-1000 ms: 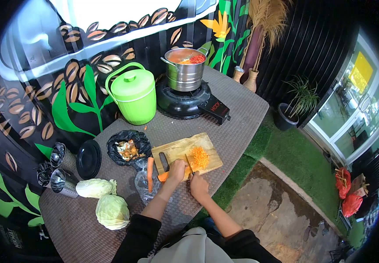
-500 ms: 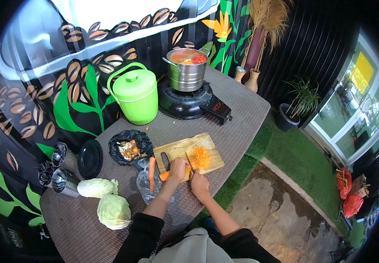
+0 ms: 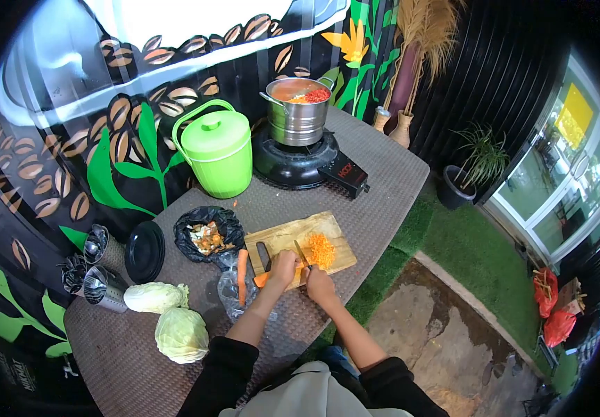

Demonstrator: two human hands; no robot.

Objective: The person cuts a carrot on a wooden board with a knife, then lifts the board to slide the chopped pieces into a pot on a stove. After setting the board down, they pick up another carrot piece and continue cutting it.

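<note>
A knife [image 3: 301,251] is gripped in my right hand [image 3: 320,285], its blade slanting up and left across the wooden cutting board [image 3: 293,230]. Fingers of my left hand [image 3: 286,266] are closed on a carrot [image 3: 262,279] lying on the board, just left of the blade. Its left end sticks out past my hand; the rest is partly hidden. Chopped carrot [image 3: 322,250] is heaped right of the knife. A whole carrot [image 3: 242,267] rests on a clear plastic bag [image 3: 228,295] to the left of the board.
Beyond the board are a black bag of peelings [image 3: 209,236], a green lidded bucket [image 3: 218,156] and a steel pot [image 3: 298,121] on a black stove [image 3: 292,163]. Cabbage [image 3: 181,336], napa cabbage [image 3: 154,297], black plates [image 3: 145,251] and metal utensil holders [image 3: 105,288] stand at left.
The knife blade now shows more, angled up to the left, and my right hand has shifted slightly right. My left hand keeps its hold on the carrot.
</note>
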